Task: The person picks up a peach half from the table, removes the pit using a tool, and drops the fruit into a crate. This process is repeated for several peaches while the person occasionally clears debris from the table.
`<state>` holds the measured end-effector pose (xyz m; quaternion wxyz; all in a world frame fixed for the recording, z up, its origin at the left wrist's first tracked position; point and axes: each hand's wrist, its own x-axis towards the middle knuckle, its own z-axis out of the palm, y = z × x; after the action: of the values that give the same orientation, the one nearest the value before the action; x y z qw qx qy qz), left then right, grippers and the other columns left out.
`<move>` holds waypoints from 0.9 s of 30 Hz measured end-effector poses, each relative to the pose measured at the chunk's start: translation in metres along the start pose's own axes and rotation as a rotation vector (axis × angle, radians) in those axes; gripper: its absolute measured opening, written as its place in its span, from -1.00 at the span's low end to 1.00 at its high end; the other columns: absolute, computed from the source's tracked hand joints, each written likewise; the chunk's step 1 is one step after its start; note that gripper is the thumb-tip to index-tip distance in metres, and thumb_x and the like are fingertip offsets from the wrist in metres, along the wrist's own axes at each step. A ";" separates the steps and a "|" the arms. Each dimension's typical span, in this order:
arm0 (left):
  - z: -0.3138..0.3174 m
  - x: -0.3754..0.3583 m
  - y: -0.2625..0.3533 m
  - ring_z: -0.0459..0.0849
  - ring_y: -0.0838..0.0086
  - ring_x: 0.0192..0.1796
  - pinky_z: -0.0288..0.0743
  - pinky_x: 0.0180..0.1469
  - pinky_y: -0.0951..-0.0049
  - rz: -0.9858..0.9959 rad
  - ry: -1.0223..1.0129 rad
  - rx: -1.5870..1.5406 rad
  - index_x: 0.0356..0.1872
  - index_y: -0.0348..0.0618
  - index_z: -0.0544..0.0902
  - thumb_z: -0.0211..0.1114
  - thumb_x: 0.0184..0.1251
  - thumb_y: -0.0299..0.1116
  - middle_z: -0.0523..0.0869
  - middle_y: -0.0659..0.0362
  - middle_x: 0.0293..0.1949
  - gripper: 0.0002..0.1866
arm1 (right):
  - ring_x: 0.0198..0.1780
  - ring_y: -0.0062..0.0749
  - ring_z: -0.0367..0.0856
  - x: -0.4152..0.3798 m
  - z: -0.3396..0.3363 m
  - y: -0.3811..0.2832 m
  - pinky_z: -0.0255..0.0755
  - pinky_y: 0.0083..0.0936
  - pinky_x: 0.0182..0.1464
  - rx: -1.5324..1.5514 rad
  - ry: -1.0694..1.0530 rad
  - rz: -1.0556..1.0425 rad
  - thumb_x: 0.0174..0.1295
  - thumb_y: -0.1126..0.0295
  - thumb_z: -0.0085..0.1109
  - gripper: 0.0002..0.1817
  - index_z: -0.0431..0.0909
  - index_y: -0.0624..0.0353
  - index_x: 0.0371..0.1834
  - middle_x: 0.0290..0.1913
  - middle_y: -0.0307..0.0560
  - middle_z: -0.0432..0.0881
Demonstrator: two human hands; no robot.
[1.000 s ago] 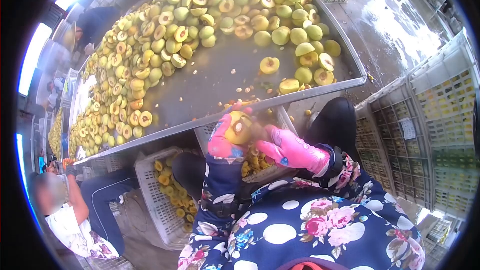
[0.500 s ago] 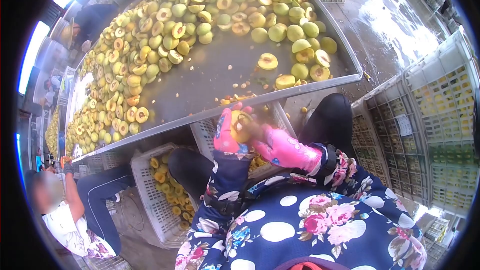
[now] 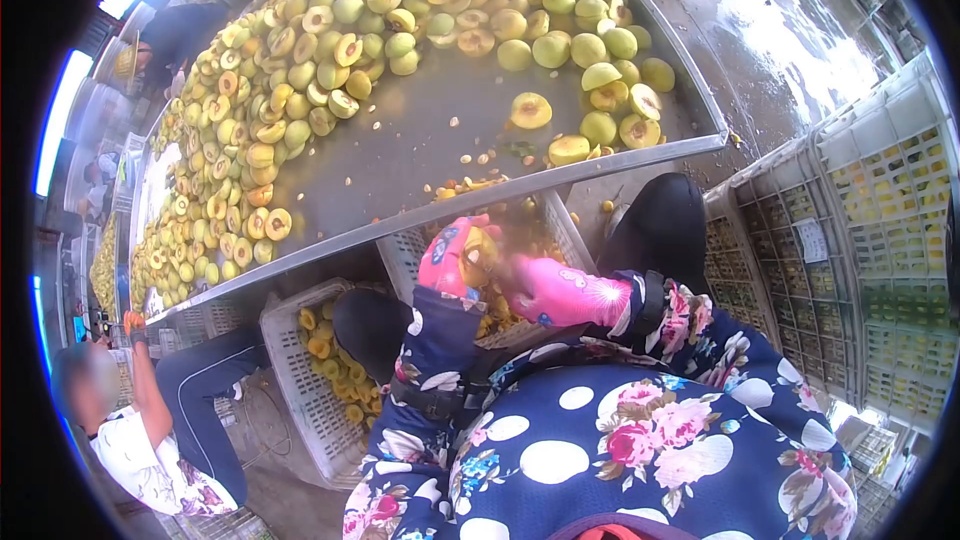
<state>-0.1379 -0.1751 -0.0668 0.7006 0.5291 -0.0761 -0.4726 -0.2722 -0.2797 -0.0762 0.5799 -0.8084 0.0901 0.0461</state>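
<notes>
My left hand (image 3: 452, 258), in a pink patterned glove, is closed around a yellow-green fruit (image 3: 478, 256) that looks like a peach or plum. My right hand (image 3: 562, 290), also gloved in pink, is closed just to the right of that fruit. A brownish blur lies at its fingertips, and I cannot make out what it grips. Both hands are below the near rim of the metal table (image 3: 440, 208), over a white crate (image 3: 572, 230) with yellow fruit pieces in it. Many halved fruits (image 3: 340, 50) lie heaped on the table, with small stones and scraps near its edge.
Another white crate (image 3: 290, 380) of fruit pieces stands left of my legs. A person (image 3: 150, 450) sits at the far left, a gloved hand at the table edge. Stacked crates (image 3: 840, 240) with yellow fruit rise on the right. The floor (image 3: 780, 50) beyond looks wet.
Both hands have dropped slightly, farther below the table rim, with the fruit still in the left. The right hand has turned a little. The seated person's head has shifted slightly.
</notes>
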 end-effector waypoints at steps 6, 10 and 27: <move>-0.012 -0.001 -0.009 0.62 0.48 -0.23 0.50 -0.16 0.52 -0.027 -0.039 0.090 -0.03 -0.33 0.52 0.03 0.39 -0.20 0.65 0.03 -0.20 -0.63 | -0.62 -0.46 0.47 0.001 0.002 0.001 0.32 -0.51 -0.64 0.280 -0.164 0.271 0.20 0.30 -0.01 -0.71 0.32 0.26 -0.13 -0.51 -0.08 0.48; -0.018 -0.007 -0.017 0.65 0.33 -0.24 0.56 -0.17 0.41 0.105 -0.095 0.169 -0.01 -0.33 0.49 0.05 0.37 -0.17 0.64 -0.05 -0.20 -0.61 | -0.73 -0.66 0.30 -0.007 -0.014 -0.033 0.25 -0.65 -0.71 0.557 -0.298 0.537 0.22 0.27 -0.01 -0.80 0.34 0.15 -0.25 -0.61 -0.30 0.38; -0.055 -0.012 0.009 0.68 0.36 -0.25 0.54 -0.22 0.38 0.682 0.317 1.013 -0.22 -0.21 0.64 0.29 0.17 -0.38 0.69 0.03 -0.27 -0.81 | -0.76 -0.73 0.26 -0.014 -0.001 -0.001 0.18 -0.77 -0.73 0.640 -0.372 0.417 0.22 0.16 0.04 -0.73 0.38 0.13 -0.43 -0.65 -0.36 0.36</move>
<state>-0.1055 -0.1294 -0.0786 0.4772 0.8049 -0.3501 -0.0437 -0.2854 -0.2792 -0.0721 0.7863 -0.5298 0.1553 0.2773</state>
